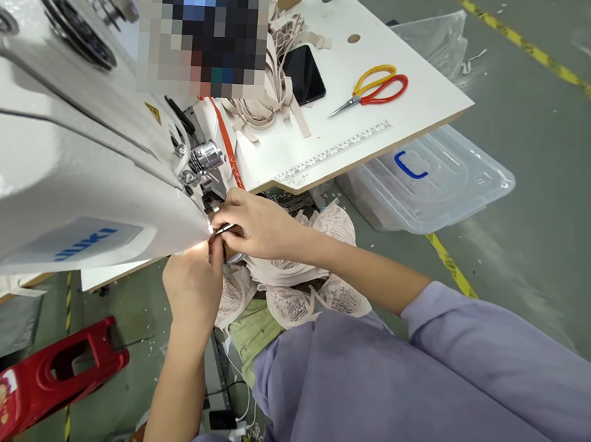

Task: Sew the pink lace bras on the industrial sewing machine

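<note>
My right hand [260, 225] reaches in from the right, its fingers closed round a slim metal tool [223, 230], whose kind I cannot make out. Just below it my left hand [192, 275] is closed, thumb and fingers pinched together near the tool's tip. What lies in that pinch is hidden. Both hands are close to the needle area of a white sewing machine [89, 235], where a small light shines. Under my right wrist, pale lace bras [290, 304] are bunched over my lap, above a green cloth [256, 328].
On the white table [413, 101] are beige straps [262, 105], a black phone [304, 75], scissors [371, 92] and a printed ruler scale [334, 153]. A lidded clear plastic box [442, 183] stands under its right edge. A red stool [55, 380] is at lower left.
</note>
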Tool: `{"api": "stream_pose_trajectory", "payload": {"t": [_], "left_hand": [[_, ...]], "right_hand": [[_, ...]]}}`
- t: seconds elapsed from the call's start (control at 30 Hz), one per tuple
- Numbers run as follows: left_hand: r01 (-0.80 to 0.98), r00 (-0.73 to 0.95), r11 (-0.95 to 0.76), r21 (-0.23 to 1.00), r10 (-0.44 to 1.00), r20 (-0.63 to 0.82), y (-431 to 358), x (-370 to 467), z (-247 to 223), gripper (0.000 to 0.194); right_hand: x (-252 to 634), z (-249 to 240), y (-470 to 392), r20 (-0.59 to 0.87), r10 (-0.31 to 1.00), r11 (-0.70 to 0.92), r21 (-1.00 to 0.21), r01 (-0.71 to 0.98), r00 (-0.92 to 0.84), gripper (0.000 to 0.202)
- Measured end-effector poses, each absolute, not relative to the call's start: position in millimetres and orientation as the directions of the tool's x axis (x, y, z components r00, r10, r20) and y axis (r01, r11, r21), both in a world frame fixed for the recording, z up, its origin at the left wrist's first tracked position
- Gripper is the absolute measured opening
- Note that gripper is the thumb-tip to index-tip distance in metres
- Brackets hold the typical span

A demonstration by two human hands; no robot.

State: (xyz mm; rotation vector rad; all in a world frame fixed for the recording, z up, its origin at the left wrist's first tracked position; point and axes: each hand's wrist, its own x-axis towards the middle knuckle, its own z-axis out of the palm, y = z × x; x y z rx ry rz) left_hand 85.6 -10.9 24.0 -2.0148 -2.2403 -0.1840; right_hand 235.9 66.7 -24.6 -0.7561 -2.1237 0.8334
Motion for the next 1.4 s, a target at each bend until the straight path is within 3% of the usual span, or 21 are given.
{"api": "stream_pose_trajectory", "payload": {"t": [0.13, 0.2, 0.27, 0.33, 0.4, 0.53, 0.6, 0.73, 0.83, 0.9, 1.0, 1.1, 1.27, 1.4], "left_hand": [[0.995, -0.004, 0.022, -0.094, 0.982, 0.191, -13.7, 87.8, 29.4, 0.029], [0.993, 0.075, -0.048, -0.108, 0.96, 0.271, -21.0, 86.6, 30.0, 0.019], [0.983, 0.182, -0.177, -0.053, 0.893, 0.411, -33.8, 84.5, 27.7, 0.015], [0.937, 0.271, -0.346, 0.049, 0.808, 0.522, -51.0, 83.0, 19.3, 0.026], [0.871, 0.309, -0.459, 0.177, 0.791, 0.529, -70.4, 82.9, 1.6, 0.028], [0.781, 0.292, -0.41, 0.472, 0.907, 0.304, -107.2, 89.1, -60.3, 0.017], [0.746, 0.329, -0.371, 0.553, 0.927, 0.178, -120.7, 96.6, -94.9, 0.018], [0.746, 0.509, -0.363, 0.558, 0.851, -0.128, -129.0, 118.4, -147.4, 0.034], [0.784, 0.532, -0.343, 0.517, 0.801, -0.275, -122.6, 136.1, -171.1, 0.041], [0.816, 0.509, -0.317, 0.484, 0.791, -0.339, -117.4, 146.7, -181.2, 0.04], [0.846, 0.486, -0.278, 0.454, 0.753, -0.444, -111.1, 156.2, -185.4, 0.026], [0.832, 0.504, -0.242, 0.499, 0.704, -0.501, -105.9, 154.9, -172.8, 0.026], [0.792, 0.505, -0.178, 0.584, 0.728, -0.464, -101.9, 137.6, -118.3, 0.037], [0.795, 0.437, -0.135, 0.591, 0.804, -0.404, -99.3, 121.3, -68.8, 0.033]], "right_hand": [[229.9, -9.8, 63.9, 0.325, 0.768, 0.56, -0.758, 0.333, -0.552, 0.022], [228.6, -4.3, 60.4, 0.303, 0.801, 0.536, -0.746, 0.395, -0.516, 0.027], [231.7, -2.5, 57.1, 0.309, 0.83, 0.521, -0.727, 0.447, -0.465, 0.029], [241.7, -6.9, 55.3, 0.338, 0.841, 0.519, -0.727, 0.45, -0.423, 0.027], [259.3, -19.7, 54.3, 0.381, 0.841, 0.522, -0.755, 0.396, -0.383, 0.021], [310.0, -68.0, 40.2, 0.349, 0.871, 0.46, -0.827, 0.324, -0.346, 0.015], [334.8, -96.5, 19.6, 0.23, 0.849, 0.423, -0.837, 0.348, -0.476, 0.017], [363.2, -146.5, -41.6, -0.08, 0.581, 0.517, -0.732, 0.443, -0.81, 0.026], [364.8, -173.5, -79.7, -0.362, 0.56, 0.488, -0.583, 0.649, -0.745, 0.035], [360.9, -185.1, -91.5, -0.468, 0.592, 0.417, -0.517, 0.747, -0.656, 0.035], [353.6, -190.0, -90.5, -0.493, 0.601, 0.372, -0.525, 0.766, -0.63, 0.021], [348.4, -178.3, -80.6, -0.482, 0.576, 0.344, -0.59, 0.73, -0.661, 0.018], [344.5, -133.5, -68.6, -0.405, 0.589, 0.307, -0.688, 0.657, -0.699, 0.018], [336.3, -94.9, -53.3, -0.28, 0.612, 0.22, -0.838, 0.499, -0.74, 0.02]]}}
